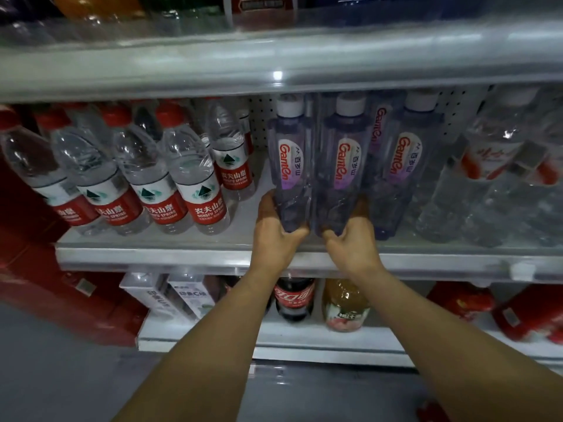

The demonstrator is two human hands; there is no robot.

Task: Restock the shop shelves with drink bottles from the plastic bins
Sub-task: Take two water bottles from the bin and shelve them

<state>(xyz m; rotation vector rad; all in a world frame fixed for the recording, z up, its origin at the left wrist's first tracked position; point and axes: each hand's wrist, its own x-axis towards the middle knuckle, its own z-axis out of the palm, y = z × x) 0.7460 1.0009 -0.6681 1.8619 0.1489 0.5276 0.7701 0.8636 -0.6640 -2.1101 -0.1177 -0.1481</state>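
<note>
Left hand (pixel 275 229) clamps the base of the first Ganten bottle (pixel 291 166) at the front edge of the middle shelf (pixel 152 257); right hand (pixel 353 239) clamps the second Ganten bottle (pixel 342 166). Push both back upright, labels outward, flush beside the third Ganten bottle (pixel 405 166) on that shelf.

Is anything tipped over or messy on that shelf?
Nothing stands out. The red-label water bottles and purple bottles stand capped on the shelf; their slant is likely the wide lens. The left hand and right hand each grip one purple bottle.
</note>
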